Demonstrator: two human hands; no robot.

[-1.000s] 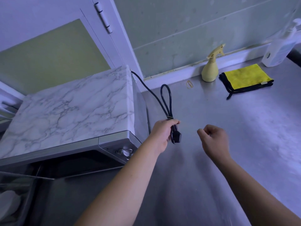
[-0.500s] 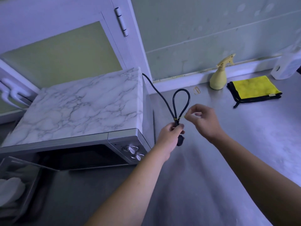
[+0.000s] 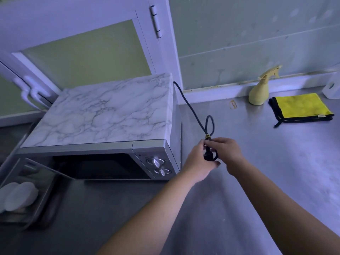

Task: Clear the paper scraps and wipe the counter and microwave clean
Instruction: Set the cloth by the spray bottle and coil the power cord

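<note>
A microwave [image 3: 110, 115] with a marble-patterned top stands on the steel counter [image 3: 276, 162] at the left. Its black power cord [image 3: 191, 109] runs from the back corner to a small tied loop held just right of the microwave's front corner. My left hand [image 3: 197, 160] grips the bundled cord and plug from the left. My right hand [image 3: 227, 150] pinches the same bundle from the right, fingers curled on it. A folded yellow cloth [image 3: 301, 105] with a black edge lies at the back right, beside a yellow spray bottle [image 3: 259, 92]. No paper scraps show.
A rubber band [image 3: 233, 104] lies near the wall left of the spray bottle. A white bottle [image 3: 333, 88] is cut off at the right edge. A metal tray with white dishes [image 3: 18, 197] sits at the lower left. A window frame stands behind the microwave.
My right hand came in from the right and closed onto the cord bundle that my left hand holds. The cord loop has become smaller. The view shifted left and down.
</note>
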